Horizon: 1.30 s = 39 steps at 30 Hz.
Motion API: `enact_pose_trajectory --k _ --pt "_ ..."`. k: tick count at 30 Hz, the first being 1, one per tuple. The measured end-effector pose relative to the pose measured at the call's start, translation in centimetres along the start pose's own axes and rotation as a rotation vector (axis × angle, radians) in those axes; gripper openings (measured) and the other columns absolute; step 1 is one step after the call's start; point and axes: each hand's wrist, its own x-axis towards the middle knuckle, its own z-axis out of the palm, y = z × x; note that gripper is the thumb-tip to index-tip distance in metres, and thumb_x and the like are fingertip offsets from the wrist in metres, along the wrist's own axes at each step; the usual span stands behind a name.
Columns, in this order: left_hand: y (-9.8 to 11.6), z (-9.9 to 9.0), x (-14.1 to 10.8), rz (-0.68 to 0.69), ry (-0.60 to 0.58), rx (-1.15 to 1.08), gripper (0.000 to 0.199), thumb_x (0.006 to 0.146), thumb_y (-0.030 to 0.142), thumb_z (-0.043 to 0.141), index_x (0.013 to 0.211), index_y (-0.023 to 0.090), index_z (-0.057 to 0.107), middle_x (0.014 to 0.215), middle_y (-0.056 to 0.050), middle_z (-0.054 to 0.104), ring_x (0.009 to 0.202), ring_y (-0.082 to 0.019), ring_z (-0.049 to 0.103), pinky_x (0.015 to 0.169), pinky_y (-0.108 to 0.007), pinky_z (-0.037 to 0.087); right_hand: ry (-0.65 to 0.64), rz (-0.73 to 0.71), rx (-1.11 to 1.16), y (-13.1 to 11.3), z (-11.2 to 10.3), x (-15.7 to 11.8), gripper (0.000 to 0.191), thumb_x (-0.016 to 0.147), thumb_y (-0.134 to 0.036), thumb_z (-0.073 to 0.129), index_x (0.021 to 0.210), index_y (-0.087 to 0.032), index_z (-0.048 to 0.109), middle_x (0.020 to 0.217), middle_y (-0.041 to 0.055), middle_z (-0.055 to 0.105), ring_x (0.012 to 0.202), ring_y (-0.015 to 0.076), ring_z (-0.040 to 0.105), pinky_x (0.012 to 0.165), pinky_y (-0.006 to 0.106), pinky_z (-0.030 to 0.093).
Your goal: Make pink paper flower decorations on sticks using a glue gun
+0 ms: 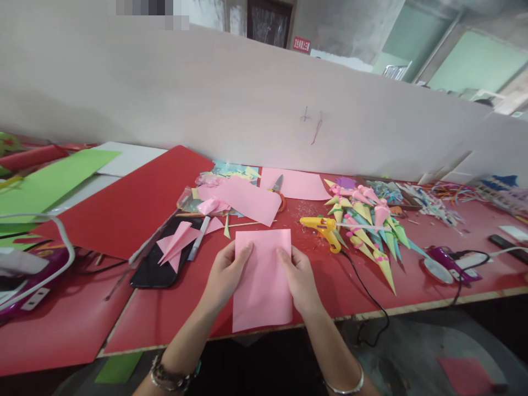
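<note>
Both my hands hold a pink sheet of paper [263,286] upright over the front edge of the red table. My left hand [226,269] grips its left side, thumb on the near face and the other fingers hidden behind. On the right side, my right hand [303,278] pinches it the same way. A folded pink paper piece [177,246] lies on a black phone [152,269] left of my hands. To the right, a yellow glue gun [325,228] rests beside a pile of yellow, blue and pink paper cones [365,214].
Behind my hands are pink sheets [247,198] and scissors with orange handles [281,201]. A large red board [136,209] and green sheets [61,181] lie at the left. Purple power strips [451,264] sit at both sides, with cables. A white partition [247,110] stands behind the table.
</note>
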Motion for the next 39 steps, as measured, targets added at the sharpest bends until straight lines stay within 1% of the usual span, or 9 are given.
enact_pose_trajectory --k 6,12,15,23,27,32,35,37,39 --pt "-0.4 -0.4 0.0 0.006 -0.077 -0.034 0.043 0.07 0.048 0.066 0.098 0.015 0.067 0.089 -0.007 0.073 0.079 -0.024 0.065 0.066 -0.029 0.052 0.002 -0.005 0.001 0.1 -0.1 0.0 0.031 0.076 -0.044 0.059 0.077 -0.014 0.065 0.065 -0.0011 0.059 0.06 0.0129 0.049 0.056 0.022 0.04" --pt "-0.4 -0.9 -0.4 -0.158 -0.284 -0.029 0.042 0.069 0.043 0.069 0.1 0.014 0.068 0.097 -0.01 0.074 0.094 -0.029 0.066 0.075 -0.033 0.055 0.043 -0.011 0.029 0.4 -0.1 0.0 0.03 0.077 -0.044 0.058 0.078 -0.015 0.063 0.066 -0.0011 0.058 0.061 0.0123 0.049 0.056 0.022 0.04" --pt "-0.5 -1.0 -0.6 -0.213 -0.293 0.033 0.039 0.072 0.04 0.067 0.101 0.014 0.068 0.102 -0.009 0.073 0.1 -0.029 0.065 0.082 -0.034 0.054 0.035 -0.015 0.018 0.5 0.0 0.1 0.03 0.078 -0.044 0.057 0.079 -0.014 0.063 0.068 -0.0005 0.058 0.062 0.0128 0.05 0.057 0.022 0.041" --pt "-0.4 -1.2 -0.6 -0.133 -0.374 0.116 0.04 0.078 0.045 0.059 0.104 0.016 0.068 0.101 -0.006 0.073 0.103 -0.029 0.063 0.086 -0.036 0.053 0.044 -0.064 -0.077 0.3 0.0 -0.1 0.03 0.079 -0.042 0.054 0.075 -0.013 0.061 0.065 -0.0007 0.055 0.063 0.0129 0.047 0.057 0.022 0.041" --pt "-0.5 -1.2 -0.6 -0.13 -0.373 0.101 0.042 0.077 0.046 0.059 0.104 0.016 0.068 0.1 -0.006 0.073 0.102 -0.029 0.063 0.086 -0.036 0.052 0.035 -0.057 -0.067 0.2 0.1 -0.3 0.03 0.079 -0.042 0.054 0.077 -0.013 0.062 0.066 -0.0001 0.056 0.064 0.0138 0.049 0.058 0.023 0.042" --pt "-0.8 -1.2 -0.5 -0.137 -0.35 0.172 0.043 0.076 0.051 0.056 0.094 0.013 0.068 0.092 -0.008 0.073 0.095 -0.029 0.064 0.079 -0.035 0.052 0.038 -0.038 -0.072 0.4 0.2 -0.5 0.031 0.079 -0.043 0.054 0.081 -0.013 0.062 0.07 0.0018 0.06 0.066 0.0155 0.053 0.059 0.024 0.044" --pt "-0.8 -1.3 -0.4 -0.081 -0.37 0.241 0.041 0.076 0.053 0.052 0.079 0.014 0.064 0.076 -0.004 0.069 0.081 -0.026 0.063 0.069 -0.031 0.051 0.01 -0.044 -0.114 0.6 0.0 -0.4 0.031 0.08 -0.041 0.051 0.087 -0.013 0.062 0.076 0.0042 0.064 0.072 0.0185 0.058 0.063 0.027 0.047" --pt "-0.7 -1.5 -0.5 -0.056 -0.393 0.378 0.042 0.077 0.056 0.048 0.063 0.017 0.055 0.058 0.0 0.056 0.063 -0.02 0.056 0.055 -0.027 0.044 0.007 -0.121 -0.204 0.5 -0.5 -0.2 0.031 0.08 -0.038 0.052 0.098 -0.013 0.059 0.085 0.0063 0.065 0.08 0.02 0.06 0.07 0.029 0.049" --pt "-0.5 -1.8 -0.6 -0.051 -0.385 0.616 0.045 0.076 0.058 0.044 0.051 0.021 0.038 0.049 0.004 0.037 0.05 -0.014 0.041 0.046 -0.026 0.031 0.014 -0.281 -0.348 0.1 -1.2 0.0 0.04 0.079 -0.033 0.055 0.114 -0.014 0.052 0.094 0.0072 0.064 0.086 0.02 0.061 0.078 0.032 0.049"
